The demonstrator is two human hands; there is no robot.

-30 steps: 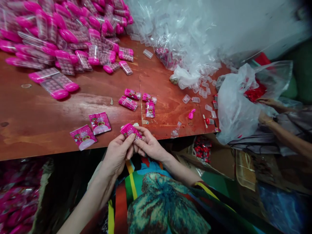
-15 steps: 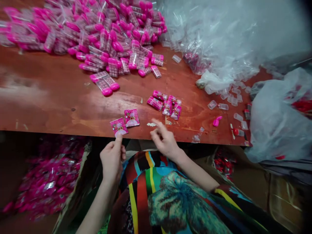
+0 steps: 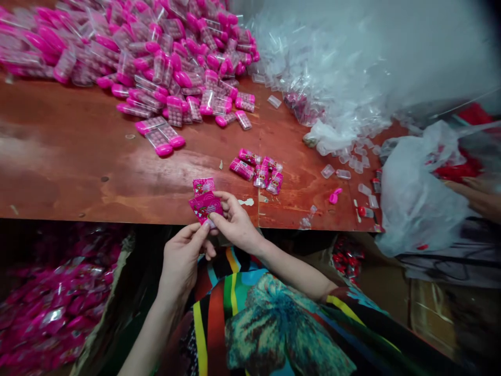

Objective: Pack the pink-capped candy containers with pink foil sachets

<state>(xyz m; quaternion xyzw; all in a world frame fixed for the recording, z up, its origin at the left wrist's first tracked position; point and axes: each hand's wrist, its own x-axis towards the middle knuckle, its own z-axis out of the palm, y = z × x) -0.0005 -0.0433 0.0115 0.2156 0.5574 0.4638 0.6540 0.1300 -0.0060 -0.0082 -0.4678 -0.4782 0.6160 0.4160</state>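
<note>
A pink printed label (image 3: pixel 205 208) is held just over the near edge of the desk (image 3: pixel 78 172), pinched between both hands. The right hand (image 3: pixel 235 224) grips its right side with thumb and fingers closed on it; the left hand (image 3: pixel 183 258) meets its lower corner with fingertips drawn narrow. A second label (image 3: pixel 203 185) lies flat on the desk just beyond the held one, touching or overlapping it as seen from above.

Further beyond, and a little right of the held label, sits a small cluster of wrapped pink cases (image 3: pixel 256 169). Far beyond, to the left, a big heap of pink-capped clear cases (image 3: pixel 156 57) covers the desk's back; to the right, a heap of clear plastic bags (image 3: pixel 344 68). Another person's hand (image 3: pixel 475 196) works at a white bag (image 3: pixel 415 198) far right.

The step in hand looks like readying the label for wrapping, perhaps peeling it, though that is too small to tell. Next it would need a case brought to it.
</note>
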